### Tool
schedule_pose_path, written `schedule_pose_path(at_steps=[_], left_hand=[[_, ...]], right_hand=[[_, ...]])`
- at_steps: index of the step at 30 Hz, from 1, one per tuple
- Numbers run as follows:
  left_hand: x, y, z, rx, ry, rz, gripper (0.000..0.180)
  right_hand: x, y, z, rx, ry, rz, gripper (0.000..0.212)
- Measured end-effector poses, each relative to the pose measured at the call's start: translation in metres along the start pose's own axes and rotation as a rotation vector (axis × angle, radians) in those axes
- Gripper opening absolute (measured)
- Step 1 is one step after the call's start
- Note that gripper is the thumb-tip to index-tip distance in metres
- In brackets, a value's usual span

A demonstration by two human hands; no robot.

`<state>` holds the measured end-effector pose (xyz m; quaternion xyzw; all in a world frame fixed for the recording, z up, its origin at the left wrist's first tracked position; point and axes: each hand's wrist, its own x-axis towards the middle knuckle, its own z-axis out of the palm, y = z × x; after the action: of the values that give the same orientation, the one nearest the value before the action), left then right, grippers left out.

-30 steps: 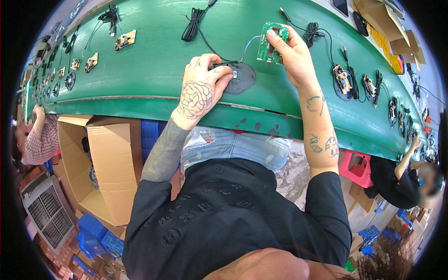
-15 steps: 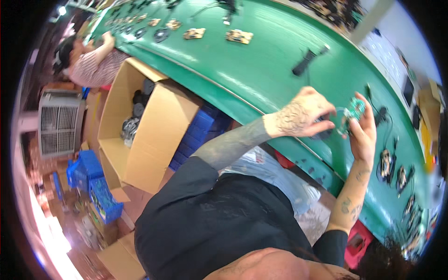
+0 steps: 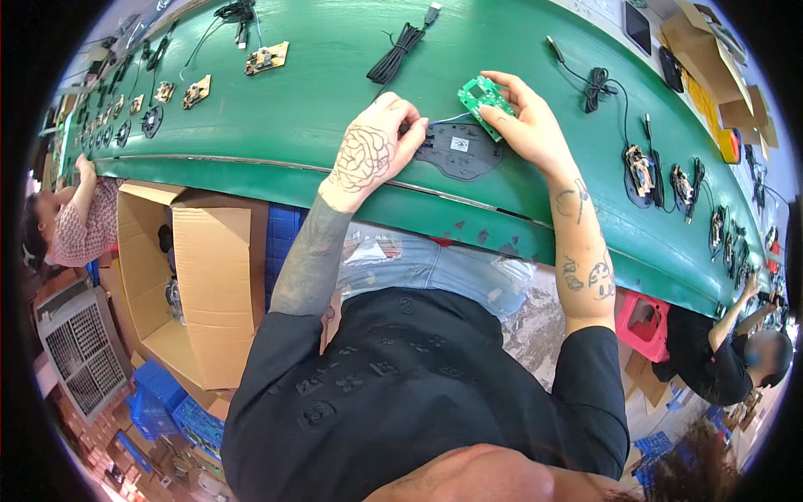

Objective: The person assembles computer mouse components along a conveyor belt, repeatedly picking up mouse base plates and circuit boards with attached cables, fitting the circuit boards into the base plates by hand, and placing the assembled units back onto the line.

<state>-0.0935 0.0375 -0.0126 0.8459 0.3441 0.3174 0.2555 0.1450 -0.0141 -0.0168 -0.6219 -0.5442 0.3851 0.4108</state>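
- Green bench (image 3: 326,92) sweeping right across the room, glossy on top, with tan circuit boards (image 3: 268,58) dotted along its left stretch!
- Bundled black cable (image 3: 397,54) lying beyond the hands, cardboard box (image 3: 219,293) gaping below the near edge, blue crates (image 3: 159,402) behind it.
- One co-worker (image 3: 79,222) at far left, another (image 3: 711,356) at far right, pink stool (image 3: 644,316) between that one and our person.
- And centre stage: right hand (image 3: 523,125) gripping a green circuit board (image 3: 485,100), tilted over the far right of a black base plate (image 3: 460,151) lying on the bench.
- Left hand (image 3: 376,142), fingers curled at the plate's left end; whether they're clasping anything, I can't tell.
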Motion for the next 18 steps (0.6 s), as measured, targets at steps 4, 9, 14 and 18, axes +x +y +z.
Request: schedule_pose_path(at_steps=[4, 9, 14, 18], left_hand=[[-0.001, 0.001, -0.001, -0.02, -0.06, -0.004, 0.012], [-0.004, 0.007, -0.002, -0.011, -0.096, 0.044, 0.013], [-0.005, 0.007, 0.0, 0.275, -0.03, 0.166, 0.014], [-0.003, 0.007, -0.001, 0.241, -0.116, 0.124, 0.012]], right_hand=[[-0.004, -0.012, -0.006, -0.122, -0.033, 0.048, 0.049], [-0.006, -0.004, -0.009, -0.057, -0.03, 0.02, 0.054], [-0.011, -0.022, -0.006, -0.212, 0.004, 0.065, 0.054], [-0.012, -0.029, -0.002, -0.266, 0.05, 0.049, 0.051]])
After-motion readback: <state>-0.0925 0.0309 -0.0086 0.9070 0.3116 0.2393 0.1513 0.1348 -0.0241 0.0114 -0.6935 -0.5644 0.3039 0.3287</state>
